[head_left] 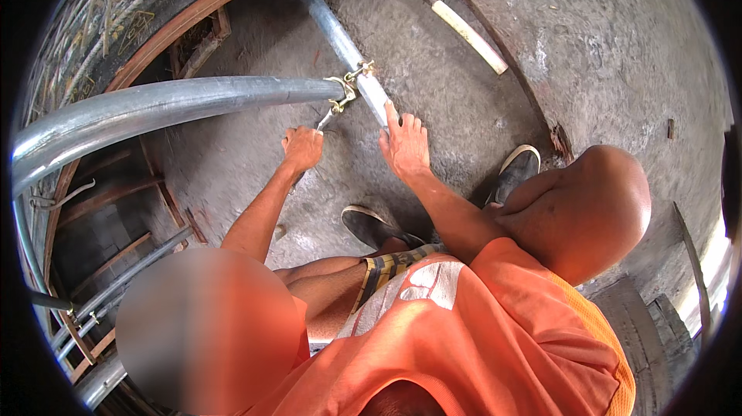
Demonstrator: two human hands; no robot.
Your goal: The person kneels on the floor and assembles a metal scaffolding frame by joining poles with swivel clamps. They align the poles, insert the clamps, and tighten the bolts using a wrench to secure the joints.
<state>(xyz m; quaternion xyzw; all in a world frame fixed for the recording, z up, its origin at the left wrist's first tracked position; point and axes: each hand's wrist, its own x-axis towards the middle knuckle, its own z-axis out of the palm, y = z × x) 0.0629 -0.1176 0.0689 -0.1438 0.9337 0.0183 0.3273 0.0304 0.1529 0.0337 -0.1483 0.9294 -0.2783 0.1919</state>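
My left hand (303, 147) is closed round a silver wrench (326, 120), whose upper end meets a brass-coloured pipe clamp (342, 92). That clamp sits where a thick grey steel pipe (193, 101), coming in from the left, meets a second steel pipe (328, 23) running down from the top. At the lower end of this second pipe is my right hand (406, 142), its index finger lying along the metal and its thumb on the other side. The pipe's very end is hidden by the hand.
A claw hammer (468, 36) with a pale handle lies on the concrete floor (618, 53), beside a brown strip. Wooden framing (112, 200) and more pipes (131, 285) fill the left side. Dark shoes (519, 173) stand below the hands. A blurred patch covers the lower left.
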